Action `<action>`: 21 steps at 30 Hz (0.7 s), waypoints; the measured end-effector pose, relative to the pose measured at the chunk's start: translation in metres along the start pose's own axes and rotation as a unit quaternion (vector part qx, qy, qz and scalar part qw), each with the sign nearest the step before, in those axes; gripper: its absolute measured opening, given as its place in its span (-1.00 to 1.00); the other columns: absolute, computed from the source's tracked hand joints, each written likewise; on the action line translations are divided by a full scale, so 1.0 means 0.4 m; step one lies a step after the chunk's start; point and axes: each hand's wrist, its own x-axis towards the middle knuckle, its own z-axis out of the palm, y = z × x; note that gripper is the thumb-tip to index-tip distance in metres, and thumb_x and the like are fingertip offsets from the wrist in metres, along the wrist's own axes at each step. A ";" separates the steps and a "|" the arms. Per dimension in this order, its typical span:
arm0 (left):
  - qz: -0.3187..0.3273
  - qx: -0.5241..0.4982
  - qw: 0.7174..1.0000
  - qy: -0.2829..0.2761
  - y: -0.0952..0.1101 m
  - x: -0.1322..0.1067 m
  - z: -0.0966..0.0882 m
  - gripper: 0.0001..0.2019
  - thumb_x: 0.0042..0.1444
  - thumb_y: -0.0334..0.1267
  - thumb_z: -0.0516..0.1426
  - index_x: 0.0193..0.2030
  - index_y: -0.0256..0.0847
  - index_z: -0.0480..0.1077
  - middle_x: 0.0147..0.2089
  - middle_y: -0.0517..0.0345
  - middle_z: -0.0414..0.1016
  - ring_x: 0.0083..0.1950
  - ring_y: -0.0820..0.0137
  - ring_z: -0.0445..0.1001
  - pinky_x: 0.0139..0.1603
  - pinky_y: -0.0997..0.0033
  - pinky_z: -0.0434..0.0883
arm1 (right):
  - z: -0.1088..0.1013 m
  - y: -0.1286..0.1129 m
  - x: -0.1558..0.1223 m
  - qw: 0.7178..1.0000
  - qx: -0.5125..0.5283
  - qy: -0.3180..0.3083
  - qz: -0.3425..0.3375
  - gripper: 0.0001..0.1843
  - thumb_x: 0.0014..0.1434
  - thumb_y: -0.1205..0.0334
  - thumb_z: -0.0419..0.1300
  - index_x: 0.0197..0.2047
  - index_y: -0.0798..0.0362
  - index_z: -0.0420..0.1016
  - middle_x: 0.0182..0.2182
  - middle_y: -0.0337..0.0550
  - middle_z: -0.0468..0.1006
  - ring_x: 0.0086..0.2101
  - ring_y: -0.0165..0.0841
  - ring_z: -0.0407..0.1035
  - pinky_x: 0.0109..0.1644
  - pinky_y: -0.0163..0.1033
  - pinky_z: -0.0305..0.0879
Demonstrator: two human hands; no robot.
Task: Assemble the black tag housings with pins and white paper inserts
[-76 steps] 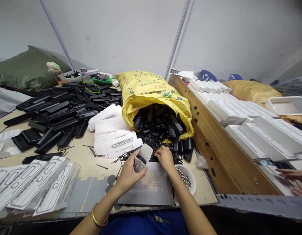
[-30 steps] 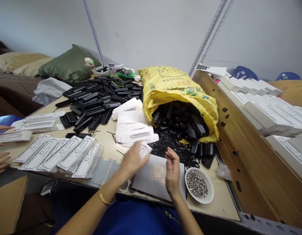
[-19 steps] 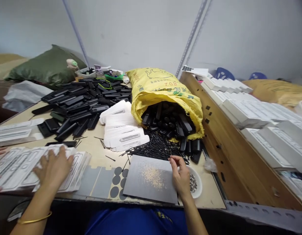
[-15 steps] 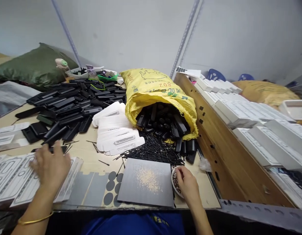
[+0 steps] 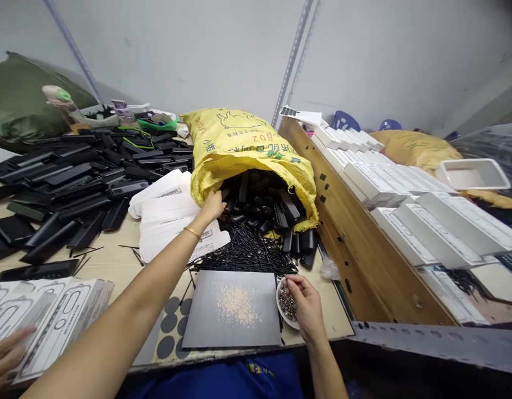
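Note:
My left hand (image 5: 213, 206), with a gold bangle at the wrist, reaches into the left side of the mouth of the yellow woven sack (image 5: 247, 133). Its fingers are mostly hidden, next to the black plastic parts (image 5: 260, 205) inside. My right hand (image 5: 306, 307) is over a small white bowl (image 5: 280, 313) of tiny metal pieces (image 5: 287, 306). Thumb and fingertips are pinched together at the bowl's edge; anything between them is too small to make out. Left of the bowl lies a grey plate (image 5: 201, 310) with pale crumb-like bits (image 5: 238, 305) on it.
Black thin sticks (image 5: 247, 246) are heaped before the sack. White printed sheets (image 5: 160, 227) and a pile of black cases (image 5: 73, 172) lie left. White boxes (image 5: 68, 316) stand front left, where another person's hand (image 5: 9, 354) shows. A wooden board (image 5: 334, 221) borders the right.
My left hand has moved from above the white boxes to the sack's mouth. My right hand stays at the bowl. The view has turned rightward, and another person's hand now shows at lower left.

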 end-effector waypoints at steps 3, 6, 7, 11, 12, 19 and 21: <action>0.019 -0.012 1.000 0.012 -0.027 -0.100 -0.042 -0.60 0.05 -0.37 0.11 0.07 -0.37 0.28 0.00 -0.16 0.37 0.05 0.14 0.39 0.07 0.23 0.33 | 0.059 -0.026 -0.001 0.977 0.193 -0.061 0.072 -0.75 -0.02 0.12 0.37 -0.28 0.03 0.50 -0.35 -0.17 0.55 -0.43 -0.44 0.34 -0.30 -0.30 0.31; 0.064 0.005 0.998 -0.010 -0.035 -0.250 -0.079 -0.56 -0.01 -0.38 0.12 0.07 -0.22 0.31 0.04 -0.05 0.31 -0.07 0.21 0.44 -0.10 0.30 0.40 | 0.120 -0.031 -0.001 0.952 0.266 -0.103 0.108 -0.77 -0.03 0.19 0.39 -0.29 0.02 0.49 -0.43 -0.24 0.51 -0.46 -0.49 0.31 -0.33 -0.35 0.29; 0.082 0.014 0.996 -0.032 -0.035 -0.297 -0.089 -0.57 -0.01 -0.38 0.11 0.06 -0.17 0.32 0.04 -0.02 0.32 -0.12 0.22 0.45 -0.18 0.30 0.40 | 0.140 -0.028 -0.002 0.951 0.270 -0.106 0.112 -0.77 -0.04 0.19 0.40 -0.30 0.02 0.49 -0.45 -0.26 0.50 -0.47 -0.50 0.30 -0.34 -0.36 0.28; 0.097 -0.081 0.990 -0.060 -0.035 -0.426 -0.104 -0.71 0.04 -0.29 0.16 -0.05 -0.11 0.39 -0.12 0.10 0.47 -0.14 0.23 0.46 -0.19 0.30 0.38 | 0.204 -0.003 -0.008 0.970 0.207 -0.089 0.094 -0.77 -0.06 0.16 0.40 -0.34 0.04 0.51 -0.44 -0.26 0.51 -0.47 -0.50 0.30 -0.34 -0.35 0.25; 0.073 -0.140 0.986 -0.046 -0.035 -0.443 -0.101 -0.73 0.00 -0.23 0.21 -0.11 -0.12 0.41 -0.16 0.11 0.50 -0.13 0.23 0.47 -0.13 0.28 0.38 | 0.215 0.003 -0.011 0.975 0.186 -0.085 0.085 -0.76 -0.06 0.15 0.40 -0.33 0.04 0.52 -0.43 -0.25 0.52 -0.46 -0.49 0.31 -0.32 -0.35 0.25; -0.231 -0.694 0.681 -0.027 -0.003 -0.486 -0.020 -0.66 -0.05 -0.05 0.30 -0.26 -0.23 0.37 -0.23 0.08 0.52 -0.11 0.23 0.53 -0.04 0.23 0.45 | 0.246 0.001 -0.050 0.985 0.141 -0.095 0.042 -0.78 -0.02 0.14 0.37 -0.32 0.04 0.50 -0.42 -0.27 0.48 -0.41 -0.45 0.32 -0.23 -0.29 0.24; -0.303 -0.748 0.590 -0.020 0.009 -0.487 -0.004 -0.72 0.05 -0.09 0.25 -0.28 -0.27 0.36 -0.24 0.02 0.54 -0.14 0.23 0.55 -0.06 0.19 0.49 | 0.242 -0.005 -0.063 0.990 0.115 -0.079 0.022 -0.78 0.00 0.13 0.35 -0.33 0.05 0.49 -0.43 -0.27 0.47 -0.41 -0.43 0.33 -0.24 -0.28 0.24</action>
